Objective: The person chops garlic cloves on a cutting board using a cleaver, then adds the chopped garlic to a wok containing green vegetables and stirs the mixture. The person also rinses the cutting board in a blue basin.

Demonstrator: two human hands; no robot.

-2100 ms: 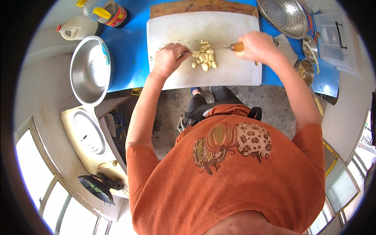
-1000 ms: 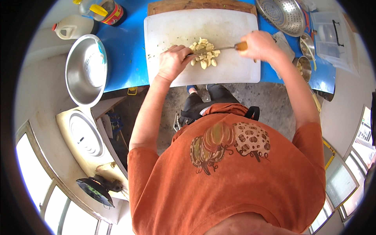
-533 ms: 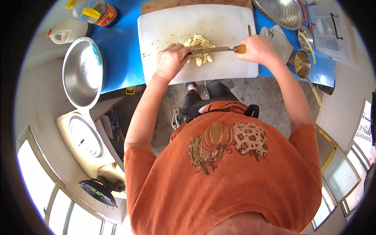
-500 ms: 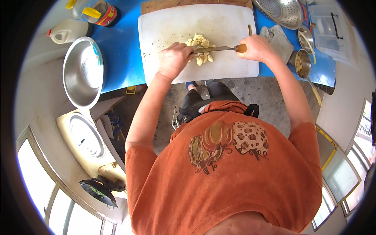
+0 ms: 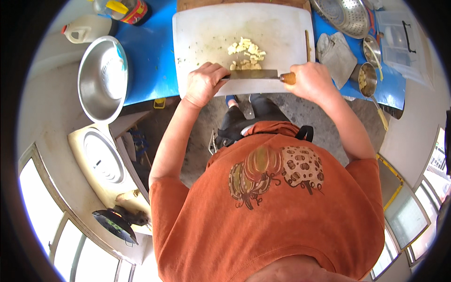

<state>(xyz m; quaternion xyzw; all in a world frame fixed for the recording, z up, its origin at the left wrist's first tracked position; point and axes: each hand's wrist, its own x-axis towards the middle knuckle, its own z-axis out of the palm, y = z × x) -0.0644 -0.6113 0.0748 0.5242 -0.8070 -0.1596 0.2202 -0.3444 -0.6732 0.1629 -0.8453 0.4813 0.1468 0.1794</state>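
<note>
A cleaver with a wooden handle lies crosswise low over the white cutting board, the flat of its blade showing. My right hand is wrapped round the handle. At the blade's far left end, the fingers of my left hand close on the tip. Just beyond the blade sits a loose heap of pale yellow chopped pieces that look like garlic. The blade partly covers the pieces nearest me.
On the blue table, a steel basin stands at left beside a white jug and a jar. To the right are a grey cloth, a colander, a small pot holding pale cloves and a clear bin.
The cleaver has come nearer to me and turned from nearly edge-on to showing its flat side. Both hands have moved along with it. More of the pale pieces beyond it show.
</note>
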